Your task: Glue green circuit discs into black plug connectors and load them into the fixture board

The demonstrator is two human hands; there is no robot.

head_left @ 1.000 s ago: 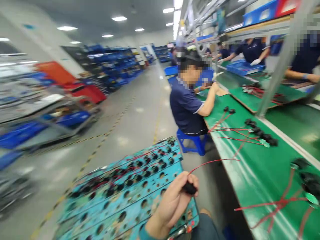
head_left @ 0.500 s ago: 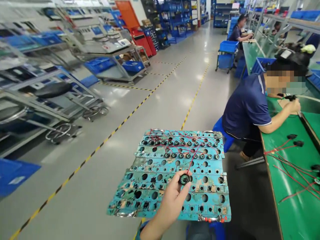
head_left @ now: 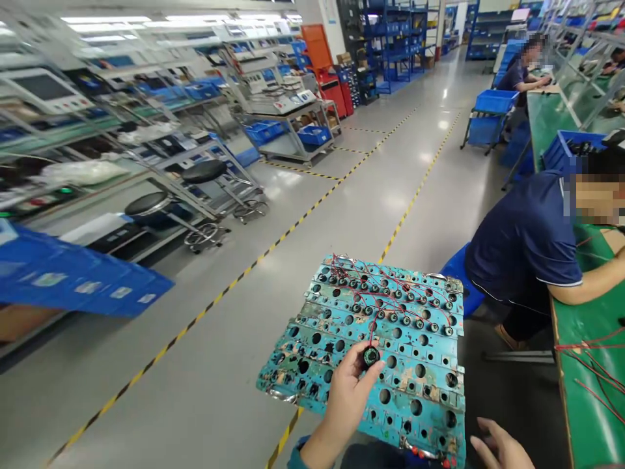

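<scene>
My left hand (head_left: 344, 391) pinches a small round black part (head_left: 371, 355) between thumb and fingers, its greenish face turned up and a red wire trailing from it. Beneath is a worn turquoise plate (head_left: 336, 371) with rows of holes and metal handles. Two rows of similar round black parts (head_left: 407, 320) sit towards the plate's far side, their red wires (head_left: 390, 277) tangled across it. At the bottom right edge, my right hand (head_left: 502, 449) is partly in view beside the plate, fingers apart and nothing in them.
A co-worker (head_left: 522, 234) in a dark blue shirt sits at the green bench (head_left: 586, 404) on the right, where red wires lie. Blue bins (head_left: 88, 273) hang at left, near round stools (head_left: 151, 203). Yellow-black tape (head_left: 234, 277) marks the grey floor.
The view has swung left, so the plate and bench appear further right. My right hand has come into view at the lower right. My left hand still holds the round black part.
</scene>
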